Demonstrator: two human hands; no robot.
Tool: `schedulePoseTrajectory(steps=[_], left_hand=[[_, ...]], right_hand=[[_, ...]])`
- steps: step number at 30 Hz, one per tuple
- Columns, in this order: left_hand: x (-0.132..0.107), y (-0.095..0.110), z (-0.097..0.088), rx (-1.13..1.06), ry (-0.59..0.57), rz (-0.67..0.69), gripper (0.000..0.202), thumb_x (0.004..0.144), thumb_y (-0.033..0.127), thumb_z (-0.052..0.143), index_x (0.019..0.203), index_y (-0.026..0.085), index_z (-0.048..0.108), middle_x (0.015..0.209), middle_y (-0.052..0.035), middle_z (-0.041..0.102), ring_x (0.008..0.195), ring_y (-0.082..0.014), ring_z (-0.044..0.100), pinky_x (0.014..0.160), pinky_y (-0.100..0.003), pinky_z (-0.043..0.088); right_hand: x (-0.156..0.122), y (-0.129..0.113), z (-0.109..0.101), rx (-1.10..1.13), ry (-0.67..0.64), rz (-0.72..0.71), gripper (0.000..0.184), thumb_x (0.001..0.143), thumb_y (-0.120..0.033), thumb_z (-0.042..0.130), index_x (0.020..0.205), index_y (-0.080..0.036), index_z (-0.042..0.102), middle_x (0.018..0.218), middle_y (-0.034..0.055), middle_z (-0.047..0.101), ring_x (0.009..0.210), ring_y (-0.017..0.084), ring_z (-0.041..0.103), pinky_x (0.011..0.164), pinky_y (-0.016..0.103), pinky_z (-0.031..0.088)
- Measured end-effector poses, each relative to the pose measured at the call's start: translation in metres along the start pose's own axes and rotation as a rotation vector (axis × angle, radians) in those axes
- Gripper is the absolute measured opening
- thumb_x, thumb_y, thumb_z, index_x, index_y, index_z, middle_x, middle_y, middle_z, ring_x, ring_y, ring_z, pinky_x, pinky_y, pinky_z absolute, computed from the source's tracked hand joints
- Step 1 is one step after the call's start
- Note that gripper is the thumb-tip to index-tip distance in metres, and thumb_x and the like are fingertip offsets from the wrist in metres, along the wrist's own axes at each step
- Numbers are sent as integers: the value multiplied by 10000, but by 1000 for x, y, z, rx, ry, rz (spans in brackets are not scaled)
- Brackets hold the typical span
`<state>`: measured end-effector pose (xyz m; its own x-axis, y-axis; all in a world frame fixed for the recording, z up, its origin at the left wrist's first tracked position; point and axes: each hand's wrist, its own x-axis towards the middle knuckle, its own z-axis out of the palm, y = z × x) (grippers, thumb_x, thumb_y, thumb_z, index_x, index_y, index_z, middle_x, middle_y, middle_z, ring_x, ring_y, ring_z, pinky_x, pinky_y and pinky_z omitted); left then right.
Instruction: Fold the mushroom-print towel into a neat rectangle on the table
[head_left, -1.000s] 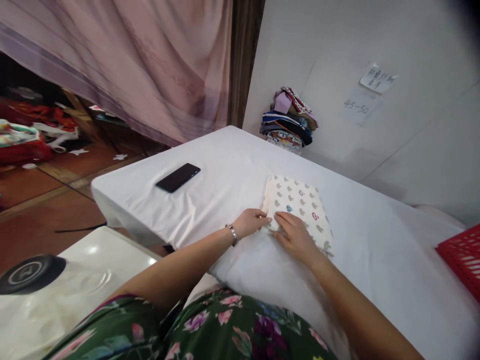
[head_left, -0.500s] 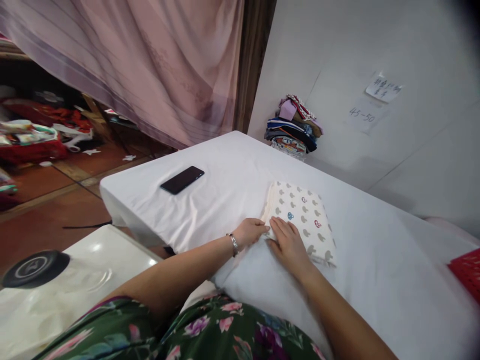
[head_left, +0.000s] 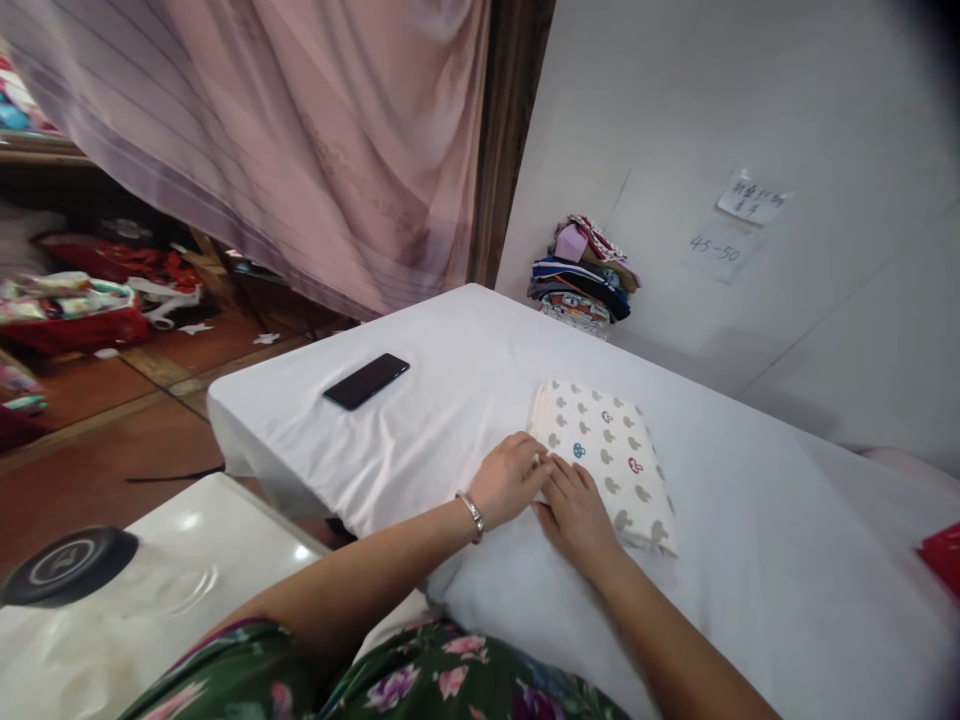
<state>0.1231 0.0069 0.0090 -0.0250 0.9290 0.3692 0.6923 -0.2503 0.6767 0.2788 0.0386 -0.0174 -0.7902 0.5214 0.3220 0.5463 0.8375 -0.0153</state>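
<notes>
A folded cloth [head_left: 626, 450], cream with grey printed shapes and a few blue and red ones, lies on the white-covered table. At its near left corner my left hand [head_left: 510, 482], wearing a silver bracelet, has its fingers bent and pinched on the edge. Its fingertips meet those of my right hand [head_left: 579, 515]. My right hand rests on the near edge of the cloth with fingers stretched out, side by side and flat; its thumb points left below the edge.
A black phone [head_left: 367, 381] lies on the table [head_left: 450, 350] to the left. A stack of folded clothes [head_left: 581, 275] stands by the wall at the back. A glossy white surface [head_left: 225, 530] with a dark round object [head_left: 71, 567] is at lower left. A red object [head_left: 941, 558] shows at far right.
My left hand has moved slightly right and over, so its fingers now touch the right fingertips. My right hand stays on the cloth. The whole view has shifted a little downward.
</notes>
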Motion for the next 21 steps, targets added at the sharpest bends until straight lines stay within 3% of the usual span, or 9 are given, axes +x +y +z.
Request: schedulePoseTrajectory(steps=[3, 6, 8, 11, 14, 18, 21], left_hand=[[6, 3, 9, 49, -124, 132, 418, 836, 408, 449, 1195, 198, 496, 1268, -72, 495, 1198, -197, 408, 1017, -372, 294], [5, -4, 17, 126, -286, 67, 585, 842, 552, 349, 1327, 225, 349, 1410, -67, 338, 1313, -220, 248, 1064, -472, 179], [2, -11, 19, 181, -334, 45, 618, 841, 589, 301, 1355, 246, 303, 1450, -56, 254, 1338, -221, 185, 1074, -492, 128], [-3, -17, 19, 265, -330, 80, 646, 826, 595, 339, 1368, 248, 286, 1469, -55, 193, 1350, -229, 136, 1082, -497, 69], [-5, -18, 20, 302, -326, 120, 647, 829, 575, 356, 1372, 232, 277, 1472, -54, 181, 1353, -229, 116, 1083, -497, 67], [-5, -19, 21, 303, -327, 120, 646, 834, 583, 334, 1367, 223, 282, 1468, -55, 196, 1353, -226, 119, 1079, -504, 83], [0, -17, 17, 276, -341, 99, 610, 832, 606, 310, 1314, 237, 365, 1446, -54, 263, 1337, -234, 181, 1066, -523, 107]], right_hand=[[2, -4, -10, 43, -23, 0, 514, 810, -200, 467, 1319, -188, 395, 1344, 106, 429, 1269, 259, 306, 995, 478, 277], [-4, 7, -26, 111, -59, -48, 437, 845, -218, 431, 1281, -221, 441, 1323, 82, 457, 1234, 223, 374, 995, 449, 312], [-14, 24, -34, 133, -30, -28, 360, 880, -225, 383, 1217, -241, 507, 1236, 62, 541, 1172, 200, 453, 991, 434, 331], [-35, 56, -36, 63, 52, 185, 345, 888, -323, 397, 1188, -229, 538, 1229, 74, 551, 1194, 234, 438, 988, 465, 331], [-55, 75, -27, -20, -1, 395, 471, 876, -442, 388, 1268, -195, 471, 1360, 100, 417, 1280, 267, 321, 994, 504, 308], [-64, 76, -17, 6, -102, 457, 529, 892, -470, 328, 1322, -171, 407, 1420, 90, 317, 1322, 243, 232, 1039, 488, 244], [-60, 78, -23, 94, -135, 488, 532, 888, -496, 318, 1304, -186, 435, 1417, 79, 324, 1323, 241, 228, 1048, 492, 225]])
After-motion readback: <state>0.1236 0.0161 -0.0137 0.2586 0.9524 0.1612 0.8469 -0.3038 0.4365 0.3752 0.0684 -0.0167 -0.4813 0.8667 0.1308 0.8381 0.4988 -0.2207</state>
